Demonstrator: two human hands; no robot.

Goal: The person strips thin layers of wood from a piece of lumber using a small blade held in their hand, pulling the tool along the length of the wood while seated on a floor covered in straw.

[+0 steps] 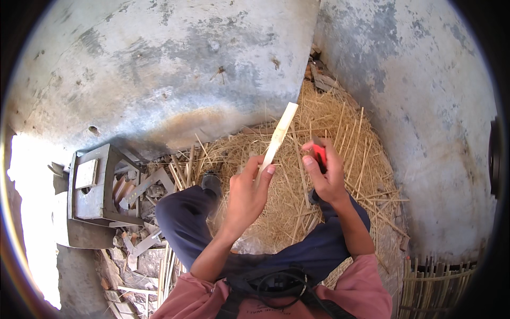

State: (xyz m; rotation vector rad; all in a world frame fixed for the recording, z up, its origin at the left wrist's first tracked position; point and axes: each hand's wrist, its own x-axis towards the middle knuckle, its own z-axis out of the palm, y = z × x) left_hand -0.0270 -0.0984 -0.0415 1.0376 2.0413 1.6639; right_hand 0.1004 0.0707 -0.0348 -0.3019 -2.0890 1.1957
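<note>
My left hand [245, 195] pinches the lower end of a pale, flat bamboo strip [281, 130] between thumb and fingers. The strip slants up and to the right, its squared far end free in the air. To the right of it, my right hand [330, 178] is closed round a small red-handled knife [320, 153]. The knife's blade is hard to make out. A gap separates knife and strip. Both hands are raised between my bent knees, above a heap of straw-coloured shavings [276, 212].
A worn wooden stool-like frame [91, 212] stands at the left among wood scraps [141, 247]. Loose bamboo sticks [361, 154] lie on the shavings at right. Stained walls [175, 64] meet at the far corner. A slatted bamboo piece [433, 290] leans at the lower right.
</note>
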